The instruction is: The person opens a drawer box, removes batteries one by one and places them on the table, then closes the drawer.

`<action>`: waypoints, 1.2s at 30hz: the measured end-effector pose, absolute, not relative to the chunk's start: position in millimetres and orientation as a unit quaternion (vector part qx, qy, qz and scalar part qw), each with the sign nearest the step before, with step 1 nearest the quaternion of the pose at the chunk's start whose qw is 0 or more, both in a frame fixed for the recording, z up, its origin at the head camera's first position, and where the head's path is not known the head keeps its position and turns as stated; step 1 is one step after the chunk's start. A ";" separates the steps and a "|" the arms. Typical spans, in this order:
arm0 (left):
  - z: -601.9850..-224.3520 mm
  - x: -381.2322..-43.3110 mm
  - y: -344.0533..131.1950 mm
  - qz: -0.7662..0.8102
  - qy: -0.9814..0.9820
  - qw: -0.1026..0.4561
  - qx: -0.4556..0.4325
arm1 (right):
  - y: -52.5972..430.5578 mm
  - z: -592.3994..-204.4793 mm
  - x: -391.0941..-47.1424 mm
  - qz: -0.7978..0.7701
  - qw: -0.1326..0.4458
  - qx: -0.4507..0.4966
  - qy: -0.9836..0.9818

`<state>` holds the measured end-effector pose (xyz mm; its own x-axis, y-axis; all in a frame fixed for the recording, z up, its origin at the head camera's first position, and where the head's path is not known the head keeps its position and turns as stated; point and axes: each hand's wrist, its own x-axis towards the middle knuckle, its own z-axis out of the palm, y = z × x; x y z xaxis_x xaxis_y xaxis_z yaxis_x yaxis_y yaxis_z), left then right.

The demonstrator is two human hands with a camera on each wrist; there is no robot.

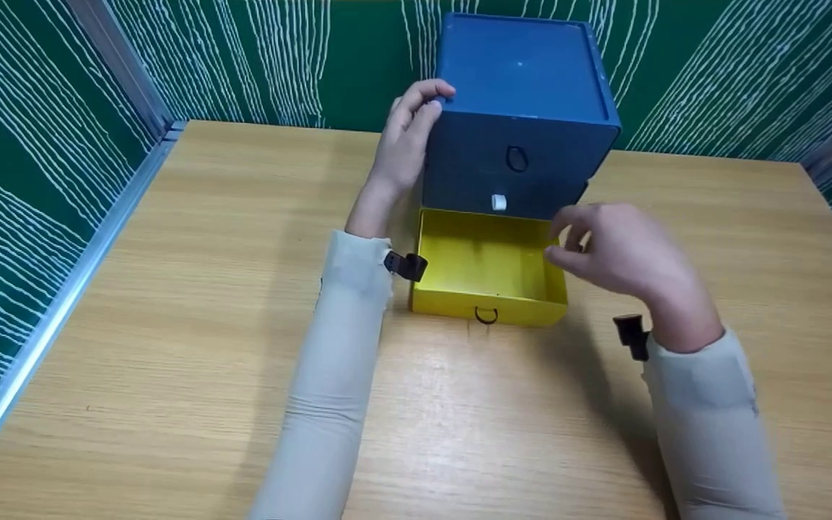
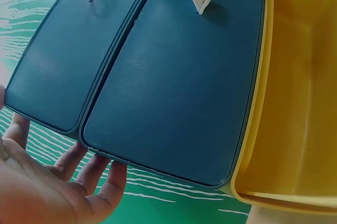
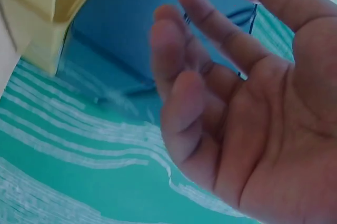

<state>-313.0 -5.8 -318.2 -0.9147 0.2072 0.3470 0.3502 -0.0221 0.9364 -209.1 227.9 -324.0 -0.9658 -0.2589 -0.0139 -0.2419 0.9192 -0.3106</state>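
A blue drawer box (image 1: 524, 68) stands at the back of the table. Its upper front carries a dark loop pull (image 1: 517, 158), and the front below has a white loop pull (image 1: 499, 202). At the bottom, a yellow drawer (image 1: 488, 307) is pulled out, with a dark loop on its front. My left hand (image 1: 403, 148) rests against the box's upper left side, fingertips at the top edge; its fingers spread along the side in the left wrist view. My right hand (image 1: 625, 245) hovers by the yellow drawer's right side, fingers loosely bent, holding nothing.
The wooden table (image 1: 206, 303) extends around the box. Green walls with white wavy lines (image 1: 271, 65) stand behind and to the sides, and a metal strip (image 1: 62, 289) borders the left edge. Dark clip-like pieces (image 1: 407, 266) stick out from both sleeve cuffs.
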 end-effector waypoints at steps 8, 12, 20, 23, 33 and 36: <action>-315.6 -312.8 -5.1 -0.686 -0.698 0.052 -0.198 | 200.4 -332.2 -197.8 -0.152 0.061 -0.221 0.961; -315.1 -312.2 -4.9 -0.685 -0.698 0.057 -0.201 | 187.5 -338.0 -192.4 -0.124 0.086 -0.249 0.957; -315.4 -312.3 -5.3 -0.682 -0.699 0.062 -0.205 | 169.9 -349.6 -185.8 -0.070 0.107 -0.269 0.954; -316.1 -312.6 -5.5 -0.681 -0.700 0.061 -0.205 | 166.4 -353.5 -184.3 -0.056 0.113 -0.276 0.953; -316.8 -312.3 -5.5 -0.679 -0.703 0.060 -0.203 | 153.7 -364.0 -178.3 -0.041 0.134 -0.276 0.951; -316.7 -311.5 -5.6 -0.680 -0.702 0.058 -0.201 | 150.6 -367.4 -177.3 -0.036 0.151 -0.262 0.953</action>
<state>-311.5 -5.6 -316.7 -0.9128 0.2034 0.3541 0.3604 -0.0065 0.9328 -177.3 150.6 -367.4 -0.8172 -0.5095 -0.2695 -0.4874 0.8604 -0.1487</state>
